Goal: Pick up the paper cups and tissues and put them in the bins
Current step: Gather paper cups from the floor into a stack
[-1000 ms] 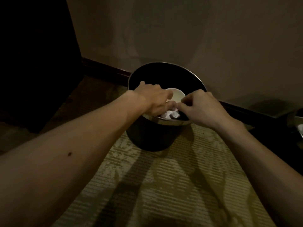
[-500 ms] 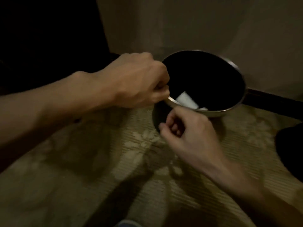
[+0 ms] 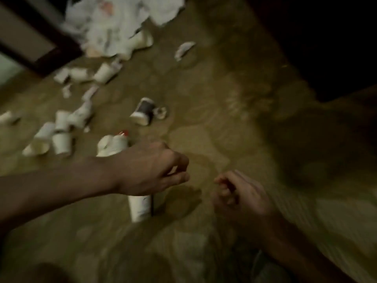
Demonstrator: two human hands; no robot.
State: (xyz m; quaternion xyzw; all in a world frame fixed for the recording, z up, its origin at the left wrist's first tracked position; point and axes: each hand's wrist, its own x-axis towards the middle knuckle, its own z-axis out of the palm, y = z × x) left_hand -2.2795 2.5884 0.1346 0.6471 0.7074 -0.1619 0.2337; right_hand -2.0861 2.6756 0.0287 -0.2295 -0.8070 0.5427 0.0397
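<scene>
The view is motion-blurred. My left hand [image 3: 151, 170] hovers over the carpet with fingers loosely curled and nothing plainly in it. My right hand [image 3: 240, 197] hangs beside it, also loosely curled and empty. A white paper cup [image 3: 140, 209] lies just below my left hand. Another white cup with a red mark [image 3: 113, 146] lies behind my left wrist. A cup with a dark sleeve [image 3: 143, 111] lies on its side farther out. Several white cups [image 3: 59, 137] are scattered at the left. A pile of tissues [image 3: 114, 23] sits at the top. No bin is in view.
Patterned carpet [image 3: 224, 129] covers the floor, bare on the right side. A dark wooden frame [image 3: 40, 43] crosses the top left. A dark piece of furniture [image 3: 326, 37] fills the top right. A crumpled tissue [image 3: 184, 50] lies alone near the pile.
The view has swung away from the bin to the littered carpet. Both hands have left the bin's rim and now hang empty above the floor.
</scene>
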